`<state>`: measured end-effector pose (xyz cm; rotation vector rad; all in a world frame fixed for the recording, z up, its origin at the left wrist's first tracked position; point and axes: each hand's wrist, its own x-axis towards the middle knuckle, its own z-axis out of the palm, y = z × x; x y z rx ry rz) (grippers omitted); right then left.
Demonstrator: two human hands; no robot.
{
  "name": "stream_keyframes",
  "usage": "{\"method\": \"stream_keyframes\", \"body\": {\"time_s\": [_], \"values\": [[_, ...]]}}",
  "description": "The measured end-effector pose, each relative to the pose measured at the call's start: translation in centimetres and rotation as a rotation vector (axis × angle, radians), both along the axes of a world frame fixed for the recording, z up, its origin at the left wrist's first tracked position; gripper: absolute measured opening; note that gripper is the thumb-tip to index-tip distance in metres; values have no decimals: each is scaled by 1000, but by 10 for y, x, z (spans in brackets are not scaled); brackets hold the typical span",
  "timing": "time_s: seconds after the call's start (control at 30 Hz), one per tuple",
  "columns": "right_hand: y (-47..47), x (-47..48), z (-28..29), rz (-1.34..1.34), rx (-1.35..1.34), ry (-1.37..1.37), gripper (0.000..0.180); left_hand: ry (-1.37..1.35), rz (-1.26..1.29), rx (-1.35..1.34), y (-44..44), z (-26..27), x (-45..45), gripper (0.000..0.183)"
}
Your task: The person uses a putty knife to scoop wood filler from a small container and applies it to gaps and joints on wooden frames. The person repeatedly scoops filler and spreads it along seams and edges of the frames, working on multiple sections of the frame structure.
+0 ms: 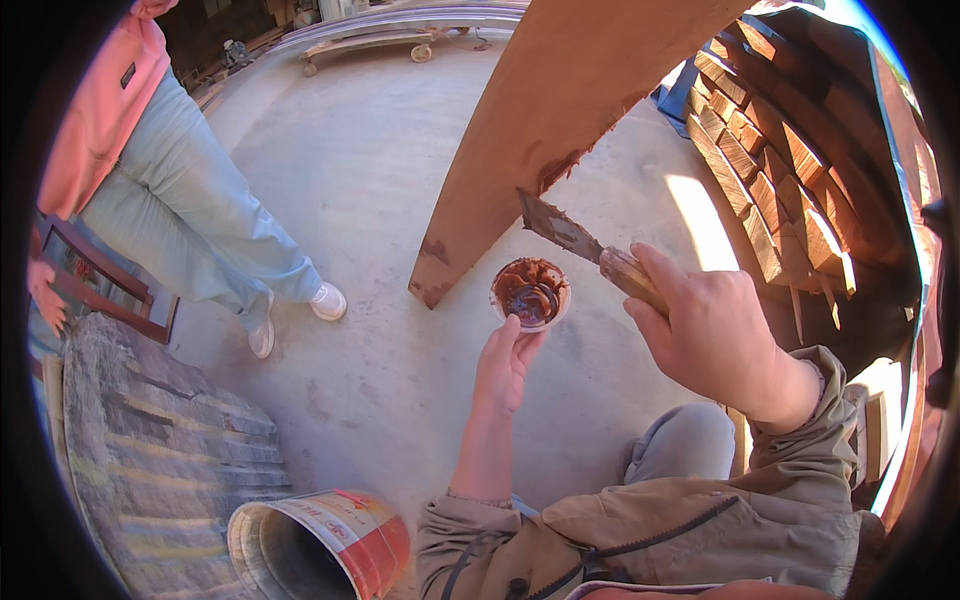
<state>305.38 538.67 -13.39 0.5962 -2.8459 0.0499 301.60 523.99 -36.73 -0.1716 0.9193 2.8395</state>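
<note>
My left hand (504,367) holds up a small clear plastic cup (530,324) from below. Dark reddish-brown paste (534,292) coats its inside. In my right hand (705,322) is the wooden handle of a putty knife (562,229), its blade smeared with the same brown. The blade's tip meets the lower edge of a long reddish-brown wooden board (517,142), which slants down from the top of the view. Rough paste clings along that edge near the blade, and darker patches mark the board's near end.
A person in blue jeans (187,195) stands at the left beside a dark wooden frame (112,300). Below are a striped, worn covering (172,427) and an open bucket (375,525). Stacked timber (772,187) fills the right. A wheeled cart (375,51) stands on the concrete floor (360,165).
</note>
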Motion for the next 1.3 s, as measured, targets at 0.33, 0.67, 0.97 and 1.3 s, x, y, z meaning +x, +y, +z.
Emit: {"method": "stream_keyframes", "body": {"time_s": [0.33,0.67,0.97,1.3], "values": [[-11,-4,-77,-70,-521,-13,26,-27,-74,36,4,-11,-1,42],[-25,-7,-116,-225,-930,-182,24,72,-10,74,31,-4,-23,45],[-47,-4,-136,-183,-1127,-337,22,10,20,77,15,-10,-26,44],[-68,-6,-129,-298,-1421,-733,23,-57,-136,198,8,-39,-30,43]]}}
